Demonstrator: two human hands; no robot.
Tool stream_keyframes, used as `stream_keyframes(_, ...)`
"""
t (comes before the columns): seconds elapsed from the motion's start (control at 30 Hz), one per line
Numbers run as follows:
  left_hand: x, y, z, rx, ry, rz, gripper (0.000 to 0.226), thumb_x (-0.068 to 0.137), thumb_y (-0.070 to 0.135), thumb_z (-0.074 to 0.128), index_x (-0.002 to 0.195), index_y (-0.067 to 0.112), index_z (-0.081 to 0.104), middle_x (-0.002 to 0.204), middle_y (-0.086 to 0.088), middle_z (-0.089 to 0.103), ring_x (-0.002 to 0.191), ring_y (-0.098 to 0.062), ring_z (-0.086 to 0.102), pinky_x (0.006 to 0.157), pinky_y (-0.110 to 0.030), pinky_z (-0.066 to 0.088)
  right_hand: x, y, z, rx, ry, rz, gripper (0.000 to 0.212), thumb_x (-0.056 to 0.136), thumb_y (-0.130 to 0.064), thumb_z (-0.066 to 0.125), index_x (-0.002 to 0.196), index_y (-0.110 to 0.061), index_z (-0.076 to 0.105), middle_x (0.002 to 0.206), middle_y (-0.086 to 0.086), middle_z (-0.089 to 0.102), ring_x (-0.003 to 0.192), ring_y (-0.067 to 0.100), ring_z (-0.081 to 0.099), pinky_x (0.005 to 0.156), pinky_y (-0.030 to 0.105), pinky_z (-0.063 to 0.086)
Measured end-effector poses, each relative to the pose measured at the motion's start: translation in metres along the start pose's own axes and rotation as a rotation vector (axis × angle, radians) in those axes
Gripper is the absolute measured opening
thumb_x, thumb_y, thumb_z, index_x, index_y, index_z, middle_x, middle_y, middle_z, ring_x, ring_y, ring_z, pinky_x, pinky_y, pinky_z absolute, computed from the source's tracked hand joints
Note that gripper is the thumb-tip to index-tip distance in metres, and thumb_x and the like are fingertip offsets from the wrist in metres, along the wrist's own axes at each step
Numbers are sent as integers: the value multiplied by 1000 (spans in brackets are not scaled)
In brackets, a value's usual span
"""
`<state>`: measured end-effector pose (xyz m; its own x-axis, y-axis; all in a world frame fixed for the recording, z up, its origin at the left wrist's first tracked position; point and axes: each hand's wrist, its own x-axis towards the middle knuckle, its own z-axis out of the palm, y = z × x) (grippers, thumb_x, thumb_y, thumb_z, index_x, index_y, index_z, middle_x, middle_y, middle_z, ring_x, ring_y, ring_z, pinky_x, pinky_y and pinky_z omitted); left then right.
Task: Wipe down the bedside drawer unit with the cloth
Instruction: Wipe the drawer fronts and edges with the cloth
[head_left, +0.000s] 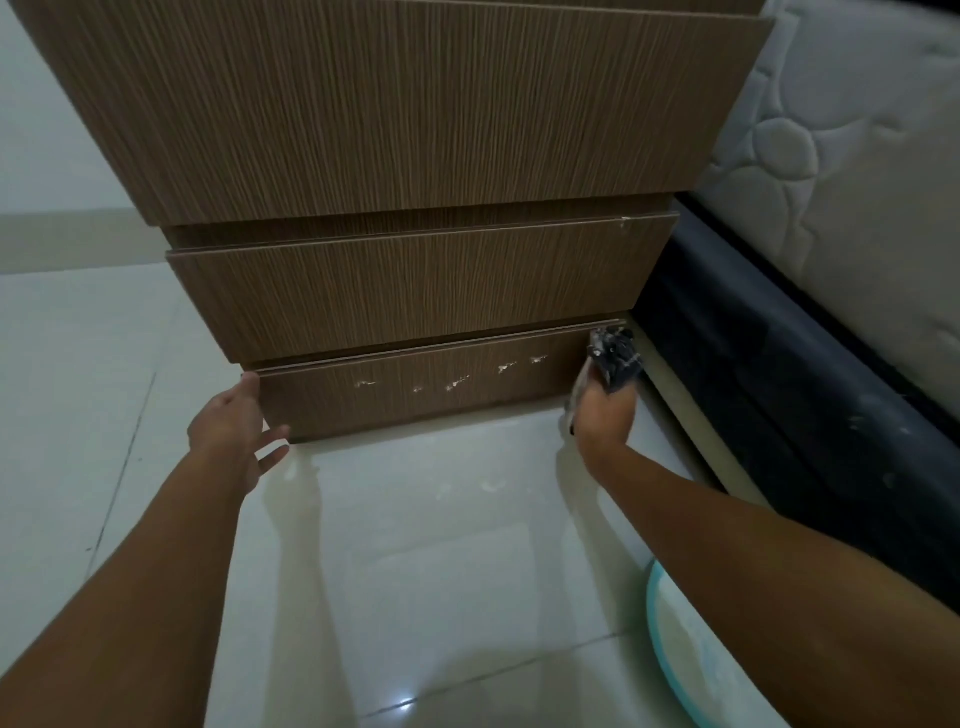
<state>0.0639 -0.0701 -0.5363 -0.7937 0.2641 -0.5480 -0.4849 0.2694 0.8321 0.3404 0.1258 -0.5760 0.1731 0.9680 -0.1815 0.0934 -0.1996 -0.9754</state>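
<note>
The brown wood-grain bedside drawer unit (405, 156) fills the upper part of the head view, with three drawer fronts stacked. The bottom drawer front (415, 410) carries several pale scuffs or foam spots. My left hand (234, 431) rests with fingers spread against that drawer's left edge and holds nothing. My right hand (602, 415) is at the drawer's right end, closed around a dark, crumpled cloth (615, 358) that touches the upper right corner of the bottom front.
A glossy white tiled floor (441, 545) lies in front of the unit. To the right stand a black bed base (779, 374) and a quilted white mattress (841, 156). A pale turquoise basin (691, 670) sits at the lower right, by my right forearm.
</note>
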Motion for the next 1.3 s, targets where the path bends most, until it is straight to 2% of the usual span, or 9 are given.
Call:
stream_keyframes(0.2, 7, 7, -8, 75, -81, -38, 41, 99, 42, 49, 135, 24, 50, 136, -3, 57, 96, -29, 65, 86, -46, 55, -3, 7, 39, 58, -60, 35, 50, 97, -19, 49, 145, -22, 34, 136, 7, 54, 127, 27, 49, 111, 41, 34)
stream_keyframes(0.33, 8, 13, -14, 106, -132, -63, 33, 99, 39, 50, 127, 22, 53, 132, -3, 58, 99, -28, 66, 88, -45, 54, -12, 6, 64, 116, -19, 58, 53, 95, -11, 48, 146, -14, 36, 135, 10, 53, 124, 28, 50, 103, 29, 33)
stream_keyframes(0.5, 10, 20, -21, 137, -177, -90, 30, 98, 36, 54, 123, 20, 56, 133, -5, 57, 95, -28, 67, 79, -41, 56, -35, 33, 102, 35, -87, 18, 80, 82, -46, 48, 151, -19, 19, 150, 8, 41, 137, 28, 39, 113, 45, 32)
stream_keyframes(0.63, 10, 25, -24, 177, -200, -97, 27, 97, 35, 55, 119, 19, 58, 128, -4, 59, 92, -27, 67, 77, -38, 55, -70, 47, 128, -22, -162, 48, 81, 83, -46, 48, 151, -14, 18, 149, 11, 42, 135, 29, 41, 111, 46, 35)
stream_keyframes(0.83, 14, 34, -30, 257, -209, -114, 29, 94, 35, 61, 118, 19, 59, 128, -3, 60, 91, -24, 67, 88, -41, 52, -139, 40, 157, -18, -330, 46, 75, 99, -25, 49, 154, -14, -1, 150, 6, 39, 136, 23, 40, 105, 21, 28)
stream_keyframes(1.0, 17, 39, -34, 330, -240, -101, 38, 92, 39, 63, 124, 19, 58, 126, 0, 61, 93, -22, 63, 87, -40, 49, -194, 39, 175, -56, -620, 76, 64, 98, -29, 49, 152, -18, 17, 136, 5, 57, 123, 22, 54, 108, 38, 39)
stream_keyframes(1.1, 20, 39, -35, 380, -256, -78, 35, 93, 40, 61, 119, 17, 60, 122, 2, 62, 95, -19, 61, 96, -42, 44, -221, 38, 187, -110, -796, 87, 49, 96, -35, 49, 143, -23, 36, 117, 1, 64, 112, 23, 59, 99, 40, 47)
stream_keyframes(1.17, 20, 40, -35, 406, -229, -77, 35, 92, 39, 62, 115, 12, 59, 117, -2, 62, 98, -22, 59, 101, -43, 43, -233, 36, 190, -149, -934, 73, 38, 96, -34, 47, 132, -21, 47, 101, 0, 58, 100, 25, 57, 87, 39, 45)
stream_keyframes(1.3, 16, 45, -31, 396, -244, -97, 41, 92, 35, 63, 111, -1, 60, 99, -11, 66, 83, -24, 61, 70, -33, 48, -236, 36, 189, -220, -1100, -4, 30, 98, -25, 45, 125, -18, 55, 104, 1, 60, 98, 21, 58, 89, 35, 47)
